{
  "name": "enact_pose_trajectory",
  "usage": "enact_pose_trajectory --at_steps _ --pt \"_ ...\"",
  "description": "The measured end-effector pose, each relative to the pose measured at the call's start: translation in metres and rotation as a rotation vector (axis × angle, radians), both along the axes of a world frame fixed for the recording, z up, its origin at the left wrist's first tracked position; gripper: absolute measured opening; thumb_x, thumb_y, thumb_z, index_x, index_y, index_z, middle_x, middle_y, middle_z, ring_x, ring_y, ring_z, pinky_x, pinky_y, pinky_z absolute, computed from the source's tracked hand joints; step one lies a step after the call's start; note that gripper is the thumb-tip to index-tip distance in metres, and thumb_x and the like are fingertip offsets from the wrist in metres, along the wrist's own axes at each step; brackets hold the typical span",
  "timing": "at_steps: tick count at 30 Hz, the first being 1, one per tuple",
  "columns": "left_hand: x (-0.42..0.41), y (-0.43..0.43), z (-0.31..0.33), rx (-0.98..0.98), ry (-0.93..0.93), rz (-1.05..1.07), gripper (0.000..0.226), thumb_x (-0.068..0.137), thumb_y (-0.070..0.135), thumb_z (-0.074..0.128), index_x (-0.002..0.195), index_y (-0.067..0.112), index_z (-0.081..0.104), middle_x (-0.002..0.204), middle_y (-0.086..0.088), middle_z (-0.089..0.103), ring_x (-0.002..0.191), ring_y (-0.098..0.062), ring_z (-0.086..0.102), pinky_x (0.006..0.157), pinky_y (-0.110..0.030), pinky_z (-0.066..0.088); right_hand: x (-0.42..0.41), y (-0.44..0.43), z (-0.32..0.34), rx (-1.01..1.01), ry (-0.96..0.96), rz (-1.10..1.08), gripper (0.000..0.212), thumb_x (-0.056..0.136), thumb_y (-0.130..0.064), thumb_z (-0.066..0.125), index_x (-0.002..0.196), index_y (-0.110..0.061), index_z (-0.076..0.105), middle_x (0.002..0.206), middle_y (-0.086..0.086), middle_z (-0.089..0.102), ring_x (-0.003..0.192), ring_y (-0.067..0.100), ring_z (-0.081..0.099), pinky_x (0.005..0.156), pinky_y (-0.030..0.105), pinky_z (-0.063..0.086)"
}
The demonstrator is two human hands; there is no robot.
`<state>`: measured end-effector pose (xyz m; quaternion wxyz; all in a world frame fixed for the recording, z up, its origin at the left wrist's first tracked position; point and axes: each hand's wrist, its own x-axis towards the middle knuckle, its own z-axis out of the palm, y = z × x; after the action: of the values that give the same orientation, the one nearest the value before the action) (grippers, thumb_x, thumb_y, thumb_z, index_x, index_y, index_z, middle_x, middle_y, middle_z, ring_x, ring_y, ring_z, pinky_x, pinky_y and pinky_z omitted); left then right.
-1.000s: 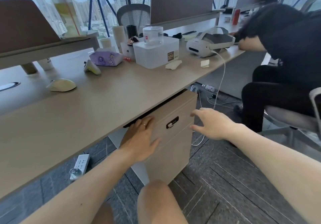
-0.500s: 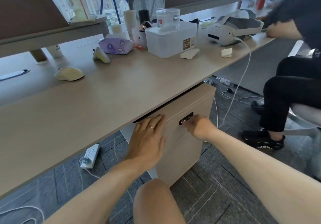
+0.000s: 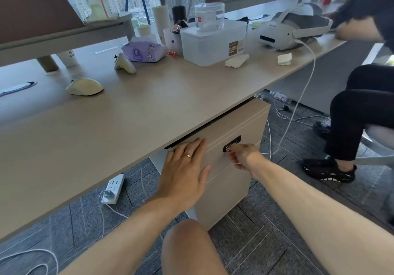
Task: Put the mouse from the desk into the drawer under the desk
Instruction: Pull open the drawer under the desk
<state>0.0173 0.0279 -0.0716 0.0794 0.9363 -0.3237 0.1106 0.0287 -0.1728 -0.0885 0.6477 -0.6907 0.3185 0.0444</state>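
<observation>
Left hand [image 3: 184,172] flat, bracing the drawer [image 3: 221,146]; right hand [image 3: 241,155] apparently pinches its lock key; mouse [image 3: 84,86] untouched on desk [image 3: 128,112].

The desk [image 3: 149,112] carries a mouse [image 3: 84,86] and storage box [image 3: 211,42].

- Desk [image 3: 132,112]: matt, smooth wood-look laminate.
- Mouse [image 3: 84,86] on the desk: matt cream plastic.
- Storage box [image 3: 210,44] on the desk: frosted translucent plastic.
- Drawer [image 3: 238,129] under the desk: matt beige front.
- Floor [image 3: 277,221] under the desk: rough grey carpet.
</observation>
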Motion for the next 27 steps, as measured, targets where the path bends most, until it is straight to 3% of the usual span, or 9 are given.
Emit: enact_pose_trajectory --at_steps 8,15,21,27 --pt "-0.002 0.0 0.004 -0.01 0.039 0.013 0.07 0.099 0.059 0.02 0.158 0.022 0.022 0.163 0.005 0.028 0.144 -0.016 0.022 0.115 -0.038 0.022 -0.005 0.001 -0.005 0.029 0.019 -0.069 0.031 0.1 -0.017 0.052 0.069 -0.013 0.059 0.053 0.0 0.058 0.054 0.014 0.047 0.053 0.025 0.039" --pt "-0.002 -0.002 0.006 -0.029 0.087 0.018 0.073 0.097 0.065 0.017 0.157 0.024 0.024 0.163 0.007 0.027 0.144 -0.015 0.02 0.115 -0.038 0.02 -0.064 -0.024 -0.02 0.056 -0.078 -0.076 0.023 0.099 -0.017 0.054 0.082 -0.01 0.066 0.067 0.003 0.062 0.059 0.016 0.053 0.058 0.028 0.042" --pt "-0.005 -0.003 0.015 -0.005 0.147 0.026 0.078 0.094 0.068 0.023 0.158 0.024 0.02 0.165 0.006 0.023 0.145 -0.018 0.019 0.117 -0.04 0.019 -0.117 -0.039 -0.016 -0.01 -0.085 -0.061 0.025 0.099 -0.018 0.053 0.081 -0.009 0.068 0.069 0.006 0.061 0.062 0.019 0.054 0.06 0.03 0.043" --pt "-0.016 -0.013 0.024 0.07 0.222 0.083 0.101 0.084 0.076 0.044 0.16 0.022 0.008 0.168 0.003 0.009 0.15 -0.019 0.009 0.119 -0.041 0.011 -0.164 -0.051 -0.014 -0.028 -0.076 -0.099 0.026 0.099 -0.018 0.05 0.085 -0.006 0.069 0.069 0.005 0.062 0.063 0.018 0.054 0.065 0.033 0.044"
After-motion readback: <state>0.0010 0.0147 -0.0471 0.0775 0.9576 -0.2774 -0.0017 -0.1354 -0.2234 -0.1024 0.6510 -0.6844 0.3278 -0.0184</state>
